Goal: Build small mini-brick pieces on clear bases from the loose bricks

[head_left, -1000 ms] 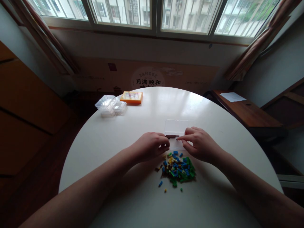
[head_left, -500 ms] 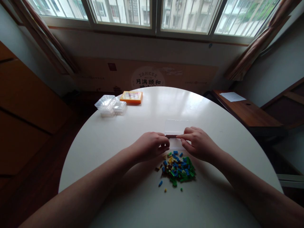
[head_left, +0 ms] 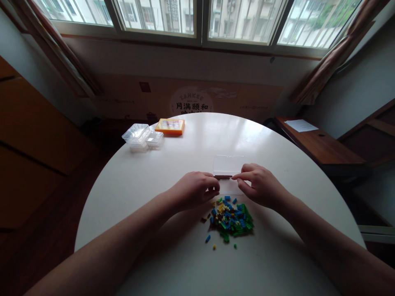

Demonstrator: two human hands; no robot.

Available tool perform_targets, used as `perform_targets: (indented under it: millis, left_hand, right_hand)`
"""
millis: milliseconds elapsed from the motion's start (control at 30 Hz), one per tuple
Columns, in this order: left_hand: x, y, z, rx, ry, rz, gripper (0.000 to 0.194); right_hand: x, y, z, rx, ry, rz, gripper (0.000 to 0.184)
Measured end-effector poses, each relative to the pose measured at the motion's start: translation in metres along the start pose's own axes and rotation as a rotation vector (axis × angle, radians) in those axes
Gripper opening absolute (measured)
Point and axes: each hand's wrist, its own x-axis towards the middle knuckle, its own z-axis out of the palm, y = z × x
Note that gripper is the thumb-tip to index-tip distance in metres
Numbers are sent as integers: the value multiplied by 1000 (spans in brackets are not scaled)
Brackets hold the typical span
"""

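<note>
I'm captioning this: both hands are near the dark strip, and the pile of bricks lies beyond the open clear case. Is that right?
Not quite: the pile of bricks is on the near side of the open clear case, as the head view shows. The left hand and right hand are near the dark strip.

bricks [head_left: 234,220] in mixed blue, green and yellow, strip [head_left: 223,177] kinda dark reddish-brown, table [head_left: 123,185] plain white, case [head_left: 169,127] proper orange

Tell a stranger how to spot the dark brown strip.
On the round white table, find the left hand and right hand by the clear plastic. The dark brown strip runs between them: straight and narrow, unlike the multicoloured bricks heaped nearer the camera.
</note>
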Motion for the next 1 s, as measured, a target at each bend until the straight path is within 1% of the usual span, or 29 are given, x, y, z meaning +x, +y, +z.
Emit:
perform_targets:
  millis: [333, 533, 700, 1000]
  left_hand:
    - [0, 1, 1, -8, 2, -15, 10]
    - [0, 1, 1, 3, 5, -20, 9]
    - [0, 0, 1, -10, 0, -23, 9]
    - [1, 2, 0, 6, -6, -35, 7]
  right_hand:
    - [4, 1, 6, 0, 8, -34, 26]
    - [3, -1, 5, 1, -5, -22, 27]
    - [3, -4, 5, 14, -10, -43, 28]
    - [6, -4, 12, 24, 3, -46, 26]
